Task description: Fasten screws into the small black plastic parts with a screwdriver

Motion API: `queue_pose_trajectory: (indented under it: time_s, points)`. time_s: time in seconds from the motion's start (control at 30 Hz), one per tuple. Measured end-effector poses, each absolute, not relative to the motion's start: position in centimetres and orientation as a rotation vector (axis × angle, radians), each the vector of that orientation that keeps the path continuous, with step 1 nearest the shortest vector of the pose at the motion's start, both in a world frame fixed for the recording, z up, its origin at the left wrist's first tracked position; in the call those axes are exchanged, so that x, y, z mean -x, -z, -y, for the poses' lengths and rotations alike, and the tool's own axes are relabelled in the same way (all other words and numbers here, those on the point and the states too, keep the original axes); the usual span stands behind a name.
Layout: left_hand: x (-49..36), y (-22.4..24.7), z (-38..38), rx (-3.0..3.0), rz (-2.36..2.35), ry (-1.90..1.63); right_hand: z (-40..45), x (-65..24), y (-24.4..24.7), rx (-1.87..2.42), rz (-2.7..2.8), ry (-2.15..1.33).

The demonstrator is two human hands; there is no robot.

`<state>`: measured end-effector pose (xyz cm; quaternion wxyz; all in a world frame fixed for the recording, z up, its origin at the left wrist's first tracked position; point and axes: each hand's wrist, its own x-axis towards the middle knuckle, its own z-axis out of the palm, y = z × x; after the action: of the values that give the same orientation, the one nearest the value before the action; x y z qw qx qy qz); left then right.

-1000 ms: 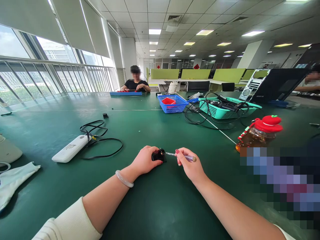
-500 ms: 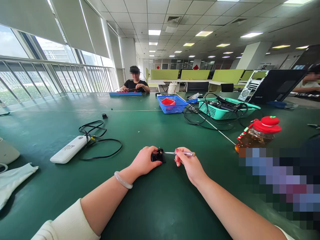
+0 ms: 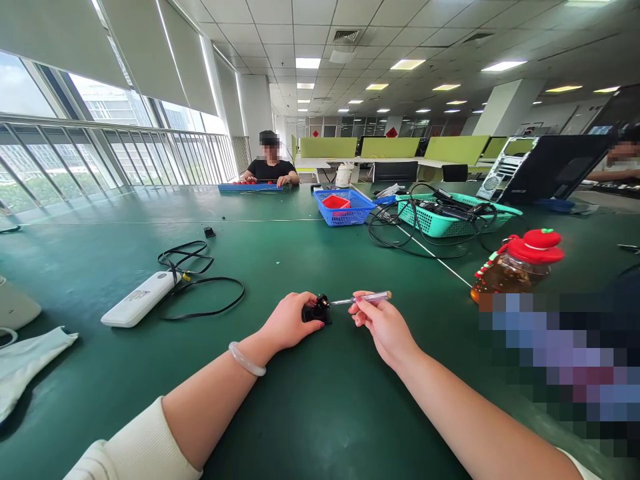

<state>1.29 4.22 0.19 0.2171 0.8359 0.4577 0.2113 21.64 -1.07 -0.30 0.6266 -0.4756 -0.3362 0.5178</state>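
Green tabletop [image 3: 280, 413] spreads through a bright office, with railed windows along the left and a person [image 3: 271, 167] in a black top seated at the far edge behind a blue tray [image 3: 250, 188]. Near the middle of the table sits a small black part [image 3: 316, 312], its round upper piece turned toward the right hand [image 3: 387, 330]. The wearer's left hand [image 3: 290, 321] is closed around its left side, thumb along the near edge, and the fingers hide some of it.

A slim screwdriver [image 3: 377, 296] is pinched between the right hand's thumb and fingers, which cover the middle of it. Its long axis runs across the view, nearly level; the tip points left at the black part and the handle end sits slightly higher, to the right. Whether the tip touches is too small to tell.

To the left, a white power strip [image 3: 143, 299] lies slantwise, with a looped black cord [image 3: 220, 315] beside it and a pale cloth [image 3: 30, 367] nearer the wearer. Farther back stand a blue basket [image 3: 345, 216] holding a red container [image 3: 336, 202] and a green basket [image 3: 435, 223] heaped with black cables [image 3: 453, 210], some spilling onto the table. A red-lidded jar [image 3: 520, 270] stands at the right, well apart from both hands.
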Motion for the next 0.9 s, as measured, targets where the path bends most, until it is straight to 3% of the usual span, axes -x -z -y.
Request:
queue_pose_trajectory:
  time_s: [0.5,0.77,0.9]
  points:
    - [-1.2,-0.2,-4.1,-2.362,-1.23,-0.577,1.1,-21.8,0.0,1.174,0.827,-0.934]
    - [-1.3,-0.3,-4.1,-2.445,-1.13,-0.586,2.9,-21.3,-0.5,1.225,1.528,-0.378]
    - [-1.2,-0.4,-4.1,-2.475,-1.05,-0.59,3.4,-20.7,-0.9,1.259,1.723,-0.302]
